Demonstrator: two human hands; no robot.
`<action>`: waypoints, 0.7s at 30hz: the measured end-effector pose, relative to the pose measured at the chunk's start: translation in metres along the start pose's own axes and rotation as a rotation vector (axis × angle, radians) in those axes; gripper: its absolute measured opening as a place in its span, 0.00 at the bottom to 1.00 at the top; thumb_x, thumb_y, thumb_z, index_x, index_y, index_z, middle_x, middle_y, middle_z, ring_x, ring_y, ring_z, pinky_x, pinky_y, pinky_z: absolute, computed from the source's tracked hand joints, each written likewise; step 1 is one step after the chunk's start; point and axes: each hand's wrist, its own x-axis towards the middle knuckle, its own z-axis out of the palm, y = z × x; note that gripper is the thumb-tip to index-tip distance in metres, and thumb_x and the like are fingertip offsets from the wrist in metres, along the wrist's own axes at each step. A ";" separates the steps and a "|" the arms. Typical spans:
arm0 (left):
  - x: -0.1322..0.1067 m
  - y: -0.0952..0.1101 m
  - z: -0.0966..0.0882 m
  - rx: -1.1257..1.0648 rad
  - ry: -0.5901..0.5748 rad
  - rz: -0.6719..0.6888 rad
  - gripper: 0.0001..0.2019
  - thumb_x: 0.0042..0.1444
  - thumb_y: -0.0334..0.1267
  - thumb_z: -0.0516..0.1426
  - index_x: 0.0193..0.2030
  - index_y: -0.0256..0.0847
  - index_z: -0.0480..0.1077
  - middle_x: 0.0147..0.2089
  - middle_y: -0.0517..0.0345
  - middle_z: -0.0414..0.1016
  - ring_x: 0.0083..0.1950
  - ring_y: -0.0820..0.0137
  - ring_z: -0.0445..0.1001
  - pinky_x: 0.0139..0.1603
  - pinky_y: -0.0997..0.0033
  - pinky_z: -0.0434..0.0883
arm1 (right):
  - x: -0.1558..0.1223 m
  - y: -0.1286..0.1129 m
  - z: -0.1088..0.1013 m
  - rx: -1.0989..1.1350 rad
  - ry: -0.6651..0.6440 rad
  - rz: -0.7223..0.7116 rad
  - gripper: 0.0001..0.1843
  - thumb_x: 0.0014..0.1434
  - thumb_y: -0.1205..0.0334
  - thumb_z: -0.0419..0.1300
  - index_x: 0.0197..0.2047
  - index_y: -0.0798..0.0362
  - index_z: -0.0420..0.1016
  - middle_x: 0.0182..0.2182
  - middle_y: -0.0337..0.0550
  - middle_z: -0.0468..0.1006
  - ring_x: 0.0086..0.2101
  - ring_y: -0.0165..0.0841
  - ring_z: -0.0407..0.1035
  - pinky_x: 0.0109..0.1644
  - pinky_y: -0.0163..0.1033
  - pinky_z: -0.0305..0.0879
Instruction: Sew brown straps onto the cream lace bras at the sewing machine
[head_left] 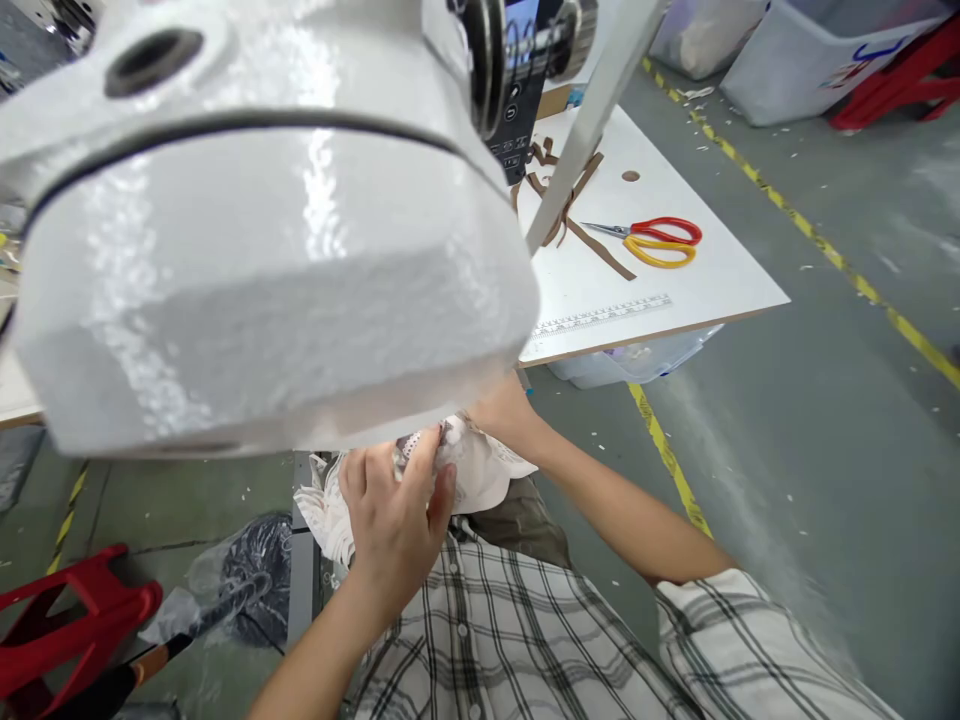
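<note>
While the off-white cloth [484, 480] lies at the lower centre of the frame, beneath the left hand [394, 505] and beside the right hand [506, 410], the left rests with its fingers slightly spread upon it; the right's fingers are hidden behind the machine head [277, 280], so I cannot tell their grip. The cloth looks soft and crumpled, with ruffled left edge, under a glossy, rounded casing.

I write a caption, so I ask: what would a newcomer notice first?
Probably the big white sewing machine, upper left. Next, the red-and-yellow scissors beside brown strips on the white tabletop, right. Below the machine, left hand and partly hidden right hand are at pale fabric.
</note>
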 end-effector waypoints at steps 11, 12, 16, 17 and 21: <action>-0.007 -0.028 0.013 -0.806 -0.153 -0.571 0.18 0.67 0.49 0.50 0.56 0.40 0.65 0.47 0.49 0.72 0.51 0.61 0.73 0.51 0.60 0.69 | -0.044 -0.003 0.000 0.255 -0.018 0.182 0.13 0.62 0.50 0.60 0.43 0.49 0.67 0.38 0.41 0.72 0.34 0.30 0.69 0.33 0.35 0.65; -0.006 -0.030 0.014 -0.829 -0.177 -0.594 0.18 0.67 0.50 0.50 0.54 0.40 0.66 0.46 0.50 0.73 0.49 0.62 0.73 0.49 0.61 0.70 | -0.046 -0.003 0.001 0.258 -0.016 0.170 0.14 0.61 0.50 0.61 0.43 0.49 0.67 0.37 0.41 0.72 0.33 0.30 0.69 0.33 0.35 0.65; -0.001 -0.033 0.011 -0.855 -0.196 -0.647 0.18 0.67 0.51 0.49 0.54 0.41 0.68 0.50 0.51 0.75 0.51 0.62 0.73 0.49 0.63 0.69 | -0.051 -0.005 0.005 0.233 -0.006 0.150 0.14 0.59 0.52 0.64 0.42 0.49 0.66 0.37 0.39 0.70 0.33 0.29 0.68 0.36 0.37 0.66; 0.000 -0.032 0.010 -0.851 -0.185 -0.656 0.18 0.67 0.50 0.49 0.54 0.41 0.68 0.51 0.50 0.74 0.52 0.62 0.73 0.51 0.63 0.69 | -0.052 -0.006 0.005 0.227 -0.006 0.159 0.14 0.58 0.52 0.64 0.42 0.49 0.66 0.36 0.39 0.70 0.33 0.29 0.67 0.37 0.37 0.67; 0.001 -0.028 0.004 -0.837 -0.139 -0.690 0.17 0.67 0.50 0.50 0.53 0.42 0.69 0.50 0.51 0.74 0.53 0.62 0.72 0.51 0.65 0.69 | -0.052 -0.011 0.005 0.202 -0.019 0.205 0.15 0.58 0.52 0.65 0.42 0.49 0.66 0.35 0.39 0.69 0.33 0.30 0.66 0.37 0.38 0.67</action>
